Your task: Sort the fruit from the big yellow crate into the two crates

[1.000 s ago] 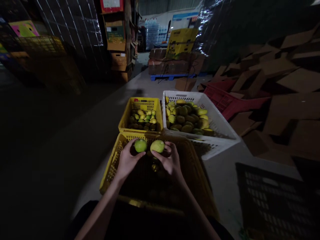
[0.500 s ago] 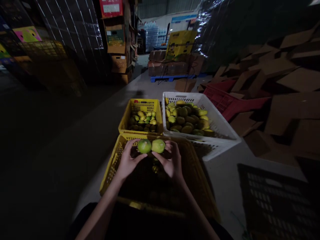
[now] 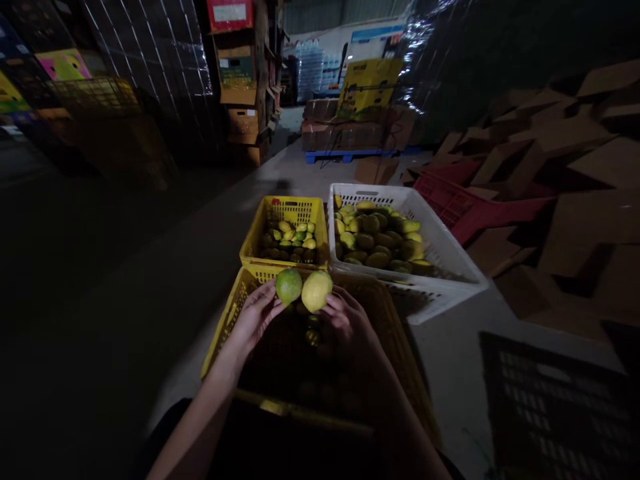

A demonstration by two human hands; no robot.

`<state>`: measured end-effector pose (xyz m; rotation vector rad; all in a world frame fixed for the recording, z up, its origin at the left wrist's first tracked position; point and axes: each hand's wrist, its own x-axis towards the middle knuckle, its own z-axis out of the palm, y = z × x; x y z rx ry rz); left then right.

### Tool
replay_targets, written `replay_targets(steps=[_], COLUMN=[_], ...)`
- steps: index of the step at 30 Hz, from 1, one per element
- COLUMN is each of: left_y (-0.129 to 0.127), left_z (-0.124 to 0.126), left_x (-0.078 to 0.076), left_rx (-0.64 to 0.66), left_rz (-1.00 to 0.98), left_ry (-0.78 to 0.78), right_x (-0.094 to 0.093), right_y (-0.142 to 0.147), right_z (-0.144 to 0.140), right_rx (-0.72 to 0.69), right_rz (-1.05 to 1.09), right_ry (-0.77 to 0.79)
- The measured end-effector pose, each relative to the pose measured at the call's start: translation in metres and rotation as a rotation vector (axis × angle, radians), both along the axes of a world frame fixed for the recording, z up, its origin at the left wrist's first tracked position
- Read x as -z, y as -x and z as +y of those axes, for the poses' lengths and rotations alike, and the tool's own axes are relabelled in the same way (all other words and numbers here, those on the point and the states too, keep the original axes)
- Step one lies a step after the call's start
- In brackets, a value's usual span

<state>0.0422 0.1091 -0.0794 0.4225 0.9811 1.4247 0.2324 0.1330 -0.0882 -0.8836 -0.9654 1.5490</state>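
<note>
Between the fingers of my left hand point(image 3: 257, 315) is a green lemon point(image 3: 289, 287). My right hand point(image 3: 350, 317) holds a yellower lemon point(image 3: 317, 291) from its right side, with the fingertips closed on it. The two fruits are side by side with a narrow gap, above the near yellow crate point(image 3: 219, 337). A few dim fruits point(image 3: 313, 337) show inside that crate; its bottom is mostly in shadow. Beyond it, a smaller yellow crate point(image 3: 243, 250) contains yellow and green fruit. A white crate point(image 3: 450, 257) at its right is loaded with similar oval fruit point(image 3: 379, 259).
Flattened cardboard boxes point(image 3: 590, 220) lie piled on the right, beside a red crate point(image 3: 460, 200). Stacked cartons point(image 3: 243, 123) stand at the back. A blue pallet point(image 3: 345, 157) bears boxes farther off. A dark crate point(image 3: 550, 407) is at the lower right.
Both lemons have turned in my hands, and a small gap now shows between them. My thumbs have shifted from in front of the fruit. The view has swung slightly left.
</note>
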Motion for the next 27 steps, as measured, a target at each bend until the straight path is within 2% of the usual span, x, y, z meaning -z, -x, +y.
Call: replay_targets(steps=[2, 5, 7, 10, 19, 24, 27], left_y=[-0.001, -0.005, -0.008, -0.009, -0.003, -0.001, -0.001], left_z=[-0.001, -0.002, -0.004, -0.005, -0.001, -0.001, -0.001], left_x=[-0.002, -0.007, -0.009, -0.009, 0.000, -0.001, -0.002], left_rx=[0.013, 0.082, 0.124, 0.153, 0.026, 0.027, 0.047], left_rz=[0.016, 0.054, 0.079, 0.092, 0.047, 0.022, 0.020], left_ry=[-0.003, -0.056, -0.079, -0.079, 0.023, 0.035, -0.003], right_x=[0.003, -0.002, -0.009, -0.016, -0.009, -0.004, -0.003], right_y=[-0.002, 0.001, 0.006, 0.013, 0.006, 0.001, 0.002], right_z=[0.001, 0.002, 0.002, 0.000, 0.002, 0.004, 0.007], right_rx=[0.016, 0.022, -0.006, -0.075, -0.017, -0.046, -0.039], right_rz=[-0.018, -0.011, -0.049, -0.100, -0.018, -0.010, 0.061], right_ry=[-0.051, 0.036, 0.068, 0.034, 0.106, 0.099, 0.153])
